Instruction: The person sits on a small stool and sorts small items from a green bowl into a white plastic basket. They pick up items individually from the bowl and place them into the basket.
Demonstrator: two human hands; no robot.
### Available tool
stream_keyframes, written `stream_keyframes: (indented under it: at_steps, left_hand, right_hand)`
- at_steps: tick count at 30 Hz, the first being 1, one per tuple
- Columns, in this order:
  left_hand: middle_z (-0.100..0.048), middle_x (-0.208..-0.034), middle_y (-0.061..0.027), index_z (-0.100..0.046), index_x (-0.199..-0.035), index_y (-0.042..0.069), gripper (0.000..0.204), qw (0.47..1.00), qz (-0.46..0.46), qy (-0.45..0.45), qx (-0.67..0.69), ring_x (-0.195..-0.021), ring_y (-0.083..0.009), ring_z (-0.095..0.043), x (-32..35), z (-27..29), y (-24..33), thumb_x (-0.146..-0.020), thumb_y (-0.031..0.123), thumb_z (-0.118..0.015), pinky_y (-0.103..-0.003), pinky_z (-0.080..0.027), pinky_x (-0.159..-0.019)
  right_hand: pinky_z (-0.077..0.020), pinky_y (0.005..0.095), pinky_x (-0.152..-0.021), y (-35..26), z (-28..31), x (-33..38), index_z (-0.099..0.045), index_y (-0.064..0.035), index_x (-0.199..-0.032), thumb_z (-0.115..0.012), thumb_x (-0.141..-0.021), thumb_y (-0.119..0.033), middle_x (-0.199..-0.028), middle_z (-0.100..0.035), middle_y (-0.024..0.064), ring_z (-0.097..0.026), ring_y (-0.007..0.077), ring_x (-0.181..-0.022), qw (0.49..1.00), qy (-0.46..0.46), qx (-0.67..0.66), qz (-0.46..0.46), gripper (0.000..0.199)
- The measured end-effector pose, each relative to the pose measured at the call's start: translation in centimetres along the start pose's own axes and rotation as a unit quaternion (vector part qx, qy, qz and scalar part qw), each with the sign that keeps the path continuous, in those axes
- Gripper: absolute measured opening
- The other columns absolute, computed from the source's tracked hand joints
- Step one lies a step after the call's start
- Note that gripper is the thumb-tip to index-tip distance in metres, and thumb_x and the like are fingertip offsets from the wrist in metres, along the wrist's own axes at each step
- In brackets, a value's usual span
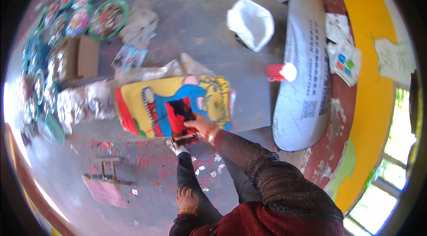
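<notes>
My right hand [201, 125] reaches forward with its fingers closed on a red and black piece that looks like cloth [179, 116]; the exact kind is not clear. It is held over the near part of a colourful cartoon-patterned mat [133, 96] in yellow, blue and red. A pale narrow strip crosses the lower end of the piece. Below, my left hand [187, 201] lies flat on my leg, fingers stretched out, holding nothing.
Green-rimmed baskets [108, 19] of small goods and an open cardboard box [87, 56] stand at left. Silvery packages [98, 99] lie beside the mat. Rightward are a white-lined bin [251, 24], a red cup-like item [275, 72] and a long grey bag [299, 76]. A low stool [104, 187] stands lower left.
</notes>
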State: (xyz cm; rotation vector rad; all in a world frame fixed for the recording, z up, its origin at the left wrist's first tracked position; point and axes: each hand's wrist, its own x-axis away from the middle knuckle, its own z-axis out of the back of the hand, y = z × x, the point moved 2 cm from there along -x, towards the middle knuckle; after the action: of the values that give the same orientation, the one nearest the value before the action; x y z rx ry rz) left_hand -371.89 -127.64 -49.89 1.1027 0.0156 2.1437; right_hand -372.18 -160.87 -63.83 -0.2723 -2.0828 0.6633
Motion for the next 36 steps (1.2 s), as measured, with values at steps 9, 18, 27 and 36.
stream_keyframes:
  at_steps: [9, 18, 27, 36]
  left_hand:
    - [-0.054, -0.116, -0.0162, -0.061, -0.104, 0.005, 0.033, 0.992, -0.058, -0.047, -0.102, -0.118, -0.0354, -0.041, -2.2, 1.8, 3.6, -0.078, 0.022, -0.051, -0.048, -0.033, -0.096]
    - [-0.055, -0.111, -0.0165, -0.059, -0.104, 0.003, 0.032, 0.975, -0.096, -0.027, -0.199, -0.108, -0.0343, -0.046, -4.2, 0.8, 4.9, -0.084, 0.023, -0.045, -0.047, -0.037, -0.090]
    - [-0.056, -0.105, -0.0167, -0.057, -0.104, 0.001, 0.033, 0.945, -0.133, -0.003, -0.300, -0.098, -0.0331, -0.051, -5.5, -0.8, 4.4, -0.090, 0.024, -0.038, -0.047, -0.042, -0.083]
    - [-0.056, -0.104, -0.0166, -0.056, -0.105, 0.001, 0.033, 0.873, -0.231, 0.143, -0.405, -0.096, -0.0329, -0.053, -6.5, -3.1, 2.9, -0.092, 0.025, -0.037, -0.047, -0.043, -0.082]
  right_hand:
    - [-0.0512, 0.0389, -0.080, -4.9, 29.7, 22.3, -0.059, -0.0001, -0.102, -0.063, -0.077, -0.002, -0.096, -0.064, 0.0096, -0.062, 0.0230, -0.086, 0.937, 0.280, -0.207, 0.027, 0.025]
    - [-0.0499, 0.0305, -0.072, -8.4, 51.5, 21.7, -0.064, 0.0011, -0.099, -0.071, -0.073, -0.013, -0.088, -0.067, 0.0074, -0.063, 0.0172, -0.076, 0.790, 0.605, 0.074, 0.065, 0.031]
    - [-0.0495, 0.0286, -0.067, -13.0, 55.6, 13.5, -0.065, -0.0001, -0.095, -0.070, -0.072, -0.014, -0.081, -0.067, 0.0059, -0.062, 0.0139, -0.072, 0.812, 0.560, 0.055, 0.154, 0.028]
    - [-0.0480, 0.0327, -0.066, -13.7, 58.1, 14.3, -0.065, -0.0044, -0.096, -0.063, -0.076, -0.022, -0.077, -0.067, 0.0082, -0.063, 0.0194, -0.073, 0.726, 0.650, 0.210, 0.085, 0.027]
